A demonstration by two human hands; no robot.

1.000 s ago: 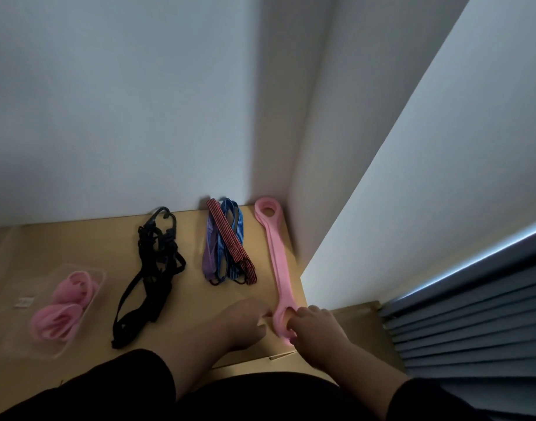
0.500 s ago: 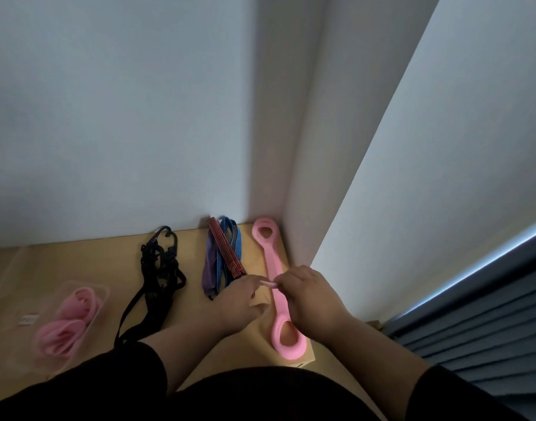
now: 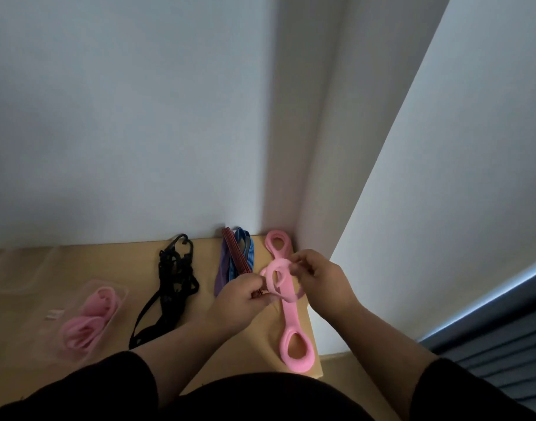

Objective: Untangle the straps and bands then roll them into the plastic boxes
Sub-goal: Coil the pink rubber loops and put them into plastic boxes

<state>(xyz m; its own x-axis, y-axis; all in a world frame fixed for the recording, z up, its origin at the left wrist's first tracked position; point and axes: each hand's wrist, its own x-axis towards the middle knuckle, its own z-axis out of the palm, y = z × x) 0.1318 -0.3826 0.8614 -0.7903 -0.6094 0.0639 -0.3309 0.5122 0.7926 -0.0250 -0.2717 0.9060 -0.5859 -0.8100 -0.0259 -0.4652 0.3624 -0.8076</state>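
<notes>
A pale wooden worktop (image 3: 115,262) is sitting in a white-walled corner, dimly lit. Compared with half a second ago, both hands are lifting a second pink band (image 3: 279,281) up off the one beneath: the left hand (image 3: 245,302) is pinching its near edge with curled fingers, and the right hand (image 3: 319,279) is gripping its far side, fingers bent round it. The pink looped band (image 3: 294,329) is lying along the right edge of the worktop, its middle hidden behind the hands. The blue, purple and red bands (image 3: 234,259) are lying at the back edge, partly covered by the left hand. The black strap (image 3: 169,287) is lying tangled mid-worktop. Near the left edge, the clear plastic box (image 3: 115,314) is holding rolled pink bands (image 3: 87,320); its outline is hard to make out.
</notes>
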